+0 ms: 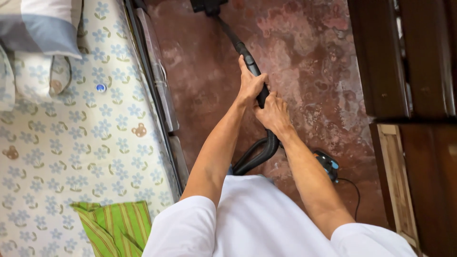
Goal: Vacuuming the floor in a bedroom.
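Head view looked straight down on a person in a white shirt working a black vacuum wand (pixel 240 47) over a mottled reddish floor (pixel 309 71). The left hand (pixel 250 84) was closed around the upper part of the wand's handle, thumb pointing forward along the tube. The right hand (pixel 273 113) was closed on the same handle just behind it, the two hands touching. From under the right hand a ribbed black hose (pixel 259 154) curved down and back toward the body. The floor nozzle (pixel 208 5) sat at the far end of the wand, at the top edge of the picture, close to the side of the bed (pixel 71 143).

By my judgement the step in hand was a forward stroke along the strip of floor beside the bed; the next move would call for a steady two-handed pull or push, keeping the nozzle flat and the hose free of the feet.

Counted: one wand, one hose, one nozzle, one canister body (pixel 328 164) with blue trim near the right forearm, one thin cable (pixel 354 195) trailing from it, one green striped cloth (pixel 116 228) on the bed, and dark wooden furniture (pixel 409 71) at right.
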